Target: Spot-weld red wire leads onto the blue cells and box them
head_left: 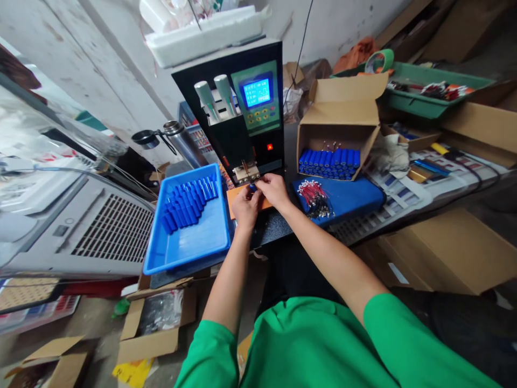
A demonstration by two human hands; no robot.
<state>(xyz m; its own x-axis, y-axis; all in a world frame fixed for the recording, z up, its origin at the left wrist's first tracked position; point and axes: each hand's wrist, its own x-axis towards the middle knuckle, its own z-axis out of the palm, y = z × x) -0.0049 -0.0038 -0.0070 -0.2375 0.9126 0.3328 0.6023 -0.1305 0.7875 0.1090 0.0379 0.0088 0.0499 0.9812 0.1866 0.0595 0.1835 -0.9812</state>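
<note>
As we look down in the head view, the left hand [245, 205] has its grip closed around a small blue cylinder [252, 187], just below the metal prongs [244, 166] of a black machine [230, 139] on the table [271, 230]. The right hand [274, 189] has its fingertips bunched by the cylinder; we can't tell whether its grip is closed on anything.

Risks, as we judge: the cylinder could roll or twist if the pinch loosens, being round and smooth, and end up off line with the prongs. Fingers so near the prongs could get nipped if those came down.

The cylinder looks glossy, dark blue, mostly covered by fingers; its ends we can't make out. Similar blue cylinders [183, 206] lie in a blue tray [197, 243] left; red and black wires [313, 197] sit right.
</note>
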